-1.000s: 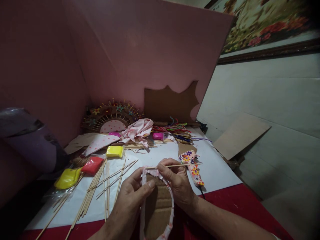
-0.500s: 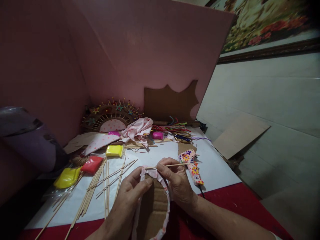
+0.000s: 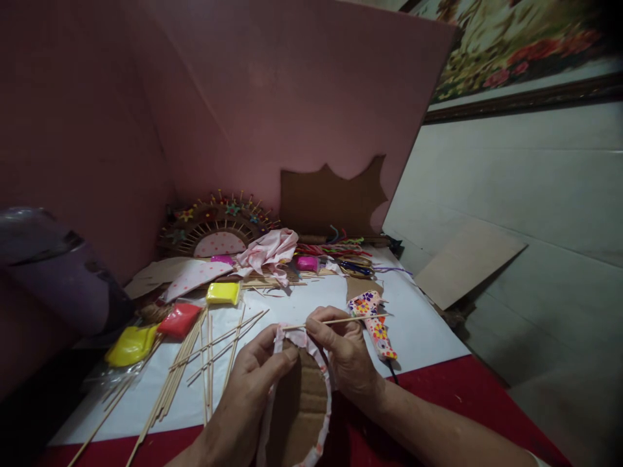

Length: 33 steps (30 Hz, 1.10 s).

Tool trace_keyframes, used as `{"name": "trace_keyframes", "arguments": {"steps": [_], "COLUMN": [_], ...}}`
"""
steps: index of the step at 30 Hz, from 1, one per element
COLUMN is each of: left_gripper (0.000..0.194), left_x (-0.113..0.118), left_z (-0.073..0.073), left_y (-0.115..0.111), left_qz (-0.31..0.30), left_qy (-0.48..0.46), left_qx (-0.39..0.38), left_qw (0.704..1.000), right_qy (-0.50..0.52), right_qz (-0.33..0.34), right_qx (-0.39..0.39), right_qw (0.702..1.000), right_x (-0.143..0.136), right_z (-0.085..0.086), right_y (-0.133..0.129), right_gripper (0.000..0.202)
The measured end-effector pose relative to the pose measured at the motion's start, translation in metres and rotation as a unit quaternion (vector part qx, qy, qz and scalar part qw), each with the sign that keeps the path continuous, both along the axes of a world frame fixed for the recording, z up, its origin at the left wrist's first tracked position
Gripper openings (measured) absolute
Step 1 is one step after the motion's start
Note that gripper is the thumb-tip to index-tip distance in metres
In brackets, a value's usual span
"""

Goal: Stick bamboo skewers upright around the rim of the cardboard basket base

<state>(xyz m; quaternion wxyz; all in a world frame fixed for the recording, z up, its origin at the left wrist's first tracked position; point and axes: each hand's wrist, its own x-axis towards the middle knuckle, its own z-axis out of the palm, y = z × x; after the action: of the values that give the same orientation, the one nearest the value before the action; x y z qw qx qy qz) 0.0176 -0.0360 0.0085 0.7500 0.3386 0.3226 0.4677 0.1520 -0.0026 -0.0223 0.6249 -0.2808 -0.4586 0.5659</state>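
A brown cardboard piece with pink-white fabric folded round its curved edge is gripped by my left hand, thumb on the cardboard near its top corner. My right hand pinches a thin wooden stick between thumb and fingers. The stick's left end lies at the fabric-covered top edge, and its other end points right, over a flower-patterned glue gun. Some fingers of both hands are hidden.
Wooden sticks lie at left beside yellow and red packets. Behind are pink cloth, scissors, a decorated fan-shaped piece and upright cut cardboard. A purple object stands at far left.
The right end of the stick has risen slightly. Both hands have otherwise stayed in nearly the same place, with their holds unchanged.
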Motion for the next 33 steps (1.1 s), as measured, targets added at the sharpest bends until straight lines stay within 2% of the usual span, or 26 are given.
{"name": "trace_keyframes", "arguments": {"steps": [15,25,33], "left_gripper": [0.021,0.015,0.013], "left_x": [0.0009,0.0037,0.0028], "left_z": [-0.0001,0.0067,0.0021], "left_y": [0.0019,0.0013,0.0011], "left_qz": [-0.02,-0.032,-0.042], "left_qy": [0.029,0.057,0.081], "left_qx": [0.009,0.053,0.068], "left_qw": [0.999,0.996,0.994], "right_qy": [-0.024,-0.03,-0.024], "right_qz": [-0.002,-0.017,-0.015], "right_qx": [-0.024,-0.025,-0.025], "right_qw": [0.999,0.999,0.999], "right_x": [0.0038,0.0029,0.001], "right_z": [0.0006,0.0018,0.0043], "right_y": [0.0024,0.0021,-0.0011], "right_gripper": [0.017,0.017,0.02]}}
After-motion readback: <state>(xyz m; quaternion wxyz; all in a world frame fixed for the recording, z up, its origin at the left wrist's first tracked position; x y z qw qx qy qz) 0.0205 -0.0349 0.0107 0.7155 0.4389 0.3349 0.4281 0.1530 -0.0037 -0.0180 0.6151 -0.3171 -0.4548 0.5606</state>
